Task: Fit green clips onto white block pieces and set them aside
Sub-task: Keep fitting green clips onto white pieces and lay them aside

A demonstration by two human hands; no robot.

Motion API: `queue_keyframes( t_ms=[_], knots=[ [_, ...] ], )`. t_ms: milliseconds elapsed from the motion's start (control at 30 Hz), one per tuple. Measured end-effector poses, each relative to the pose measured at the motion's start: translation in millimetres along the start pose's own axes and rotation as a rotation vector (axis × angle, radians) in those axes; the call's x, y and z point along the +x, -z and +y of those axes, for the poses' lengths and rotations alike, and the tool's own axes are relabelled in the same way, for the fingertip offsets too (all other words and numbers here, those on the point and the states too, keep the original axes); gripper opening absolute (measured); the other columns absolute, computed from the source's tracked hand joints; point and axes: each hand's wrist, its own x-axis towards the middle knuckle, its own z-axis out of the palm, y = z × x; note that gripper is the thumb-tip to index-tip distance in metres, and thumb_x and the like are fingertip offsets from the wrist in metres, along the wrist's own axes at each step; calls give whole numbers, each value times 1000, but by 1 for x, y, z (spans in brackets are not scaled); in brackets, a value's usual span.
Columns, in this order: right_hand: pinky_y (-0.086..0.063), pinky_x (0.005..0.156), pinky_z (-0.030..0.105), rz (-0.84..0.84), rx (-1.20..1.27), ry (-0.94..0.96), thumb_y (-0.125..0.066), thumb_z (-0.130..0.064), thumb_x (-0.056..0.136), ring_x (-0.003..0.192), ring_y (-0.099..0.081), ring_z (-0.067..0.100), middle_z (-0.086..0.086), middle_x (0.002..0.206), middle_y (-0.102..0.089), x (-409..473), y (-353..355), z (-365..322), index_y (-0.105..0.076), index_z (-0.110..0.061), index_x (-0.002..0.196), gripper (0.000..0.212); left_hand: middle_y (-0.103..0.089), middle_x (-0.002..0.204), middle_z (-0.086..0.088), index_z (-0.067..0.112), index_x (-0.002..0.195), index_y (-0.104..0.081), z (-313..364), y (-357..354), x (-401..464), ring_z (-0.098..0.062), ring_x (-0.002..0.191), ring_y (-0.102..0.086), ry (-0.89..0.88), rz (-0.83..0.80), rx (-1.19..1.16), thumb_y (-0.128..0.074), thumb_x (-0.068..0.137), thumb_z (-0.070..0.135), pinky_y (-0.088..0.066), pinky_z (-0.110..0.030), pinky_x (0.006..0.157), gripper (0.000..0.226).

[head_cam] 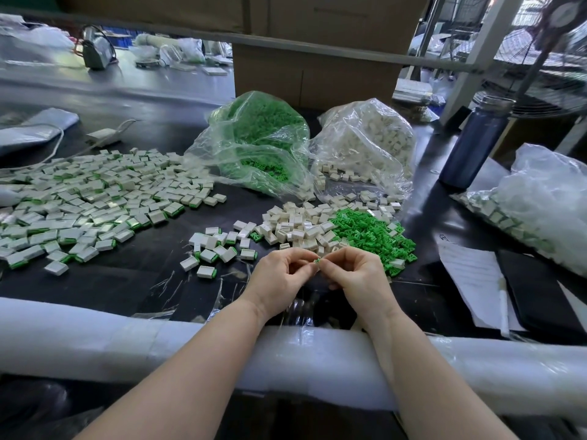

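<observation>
My left hand [281,277] and my right hand [355,274] meet fingertip to fingertip above the black table [133,281]. Between them a small green clip [316,260] shows; a white block in the left fingers is hidden, so I cannot tell if one is there. Just beyond the hands lie a loose pile of white blocks [298,223] and a pile of green clips [368,233]. A few fitted pieces [216,249] lie left of the hands. A wide spread of fitted pieces [85,201] covers the table's left side.
Clear bags of green clips [260,144] and white blocks [368,138] stand behind the piles. A blue bottle [473,144], another filled bag [540,204] and papers [473,277] are on the right. A white padded roll [127,341] runs along the front edge. A cardboard box [314,74] stands behind.
</observation>
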Motion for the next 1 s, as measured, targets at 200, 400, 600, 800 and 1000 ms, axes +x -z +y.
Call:
queue_keyframes(
  t_ms=[200, 400, 600, 800, 1000],
  knots=[
    [-45, 51, 16, -32, -8, 14, -68, 0, 79, 55, -56, 8, 4, 61, -63, -2, 0, -1, -67, -9, 69, 14, -62, 72, 4, 33, 77, -64, 2, 1, -2, -16, 72, -58, 13, -12, -17, -61, 78, 24, -52, -41, 80, 10],
    [-45, 51, 15, -46, -4, 1, -57, -10, 91, 65, -61, 8, 1, 79, -67, 0, -2, 0, -65, -17, 86, 12, -63, 97, -9, 30, 82, -62, 3, 2, 0, -28, 91, -62, -27, -22, -65, -62, 85, 8, -52, -33, 87, 22],
    [-44, 55, 15, -191, -106, 18, -51, -21, 94, 61, -56, 3, -4, 64, -62, -1, -2, -1, -69, -23, 79, 23, -44, 106, -3, 23, 88, -64, 6, 3, -3, -11, 73, -49, -44, -65, -84, -63, 86, 10, -45, -9, 70, 14],
    [-42, 52, 11, -198, -16, -19, -58, -14, 90, 54, -55, -1, -8, 54, -62, -2, -2, -2, -68, -18, 76, 18, -43, 107, -4, 22, 86, -65, 8, 4, -4, 4, 56, -46, -51, -82, -93, -61, 82, -2, -43, -7, 63, 25],
    [-40, 53, 12, -221, -35, -29, -57, -13, 90, 53, -51, -2, -10, 57, -58, -2, -2, -3, -64, -18, 75, 18, -44, 105, -3, 24, 84, -65, 8, 4, -4, 4, 56, -46, -53, -69, -106, -64, 81, 1, -43, -8, 64, 24]
  ],
)
